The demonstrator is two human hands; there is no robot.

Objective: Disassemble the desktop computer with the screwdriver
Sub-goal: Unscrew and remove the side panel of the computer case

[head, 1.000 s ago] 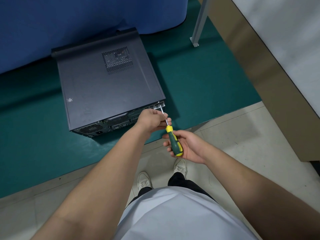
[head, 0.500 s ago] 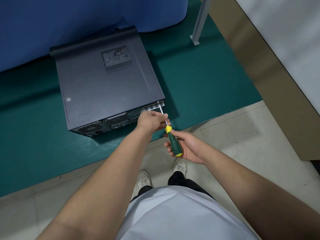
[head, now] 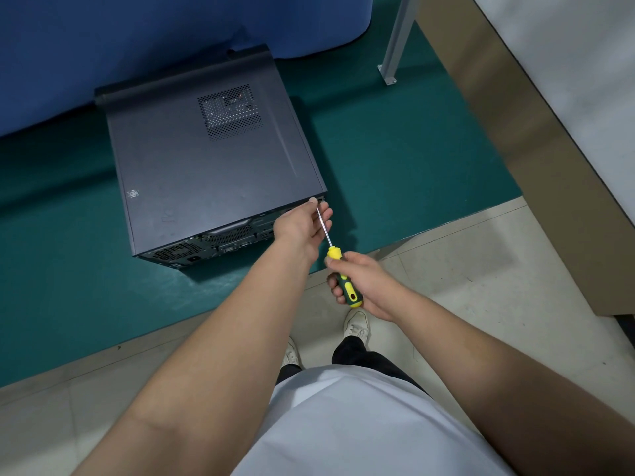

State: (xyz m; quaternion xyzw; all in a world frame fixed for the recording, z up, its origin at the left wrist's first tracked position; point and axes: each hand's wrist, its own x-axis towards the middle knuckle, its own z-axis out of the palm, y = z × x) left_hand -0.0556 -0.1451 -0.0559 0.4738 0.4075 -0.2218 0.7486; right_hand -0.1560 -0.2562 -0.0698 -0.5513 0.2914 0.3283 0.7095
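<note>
While the dark grey metal desktop computer case [head: 213,173] is lying flat on its side on the teal green floor mat [head: 395,159], its rear port panel is facing the person and its perforated vent grille is facing up. Right hand [head: 364,286] is gripping the green-and-yellow-handled screwdriver [head: 345,281], fingers curled round the handle, the thin steel shaft angling up and away toward the near right corner of the case. Shaft tip is sitting at the top right corner of the rear panel; whether it is seated in a screw cannot be told at this size. Left hand [head: 302,228] is reaching over to the same corner, fingers loosely extended alongside the shaft, one fingertip touching the case's top edge just beside the tip; it is steadying rather than clasping, and no full grip on the shaft is showing. Both bare forearms are converging from the bottom of the view. Case is resting well inside the mat, its far end close to a blue curved panel [head: 137,39]. Person in a white shirt [head: 343,424] is standing on pale beige floor tiles [head: 481,269], light-coloured shoes [head: 357,326] just short of the mat's edge. A grey metal post [head: 395,39] is standing on the mat to the right, beside a tan-edged wall base [head: 532,149].
</note>
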